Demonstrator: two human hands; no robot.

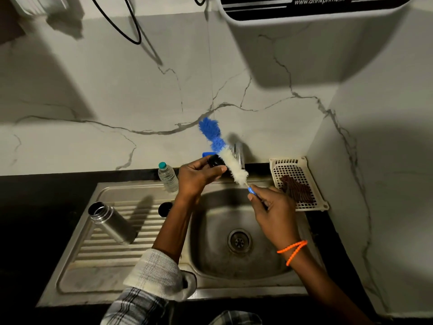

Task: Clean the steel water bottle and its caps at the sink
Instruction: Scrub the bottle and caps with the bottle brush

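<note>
The open steel water bottle [110, 222] stands on the ribbed drainboard [98, 254] at the left, its mouth uncapped. A black cap [164, 209] lies on the drainboard near the basin, partly hidden by my left forearm. My left hand [198, 177] grips a second black cap [215, 160] above the back of the sink basin [210, 254]. My right hand [273, 209] pinches the blue handle of a bottle brush [225, 152]. Its white and blue bristles slant up to the left and touch the held cap.
A small plastic water bottle [167, 176] with a teal lid stands at the sink's back edge. The tap [240, 156] is behind the brush. A cream perforated tray [297, 181] with a brown scrubber leans at the right. A water purifier [311, 10] hangs overhead.
</note>
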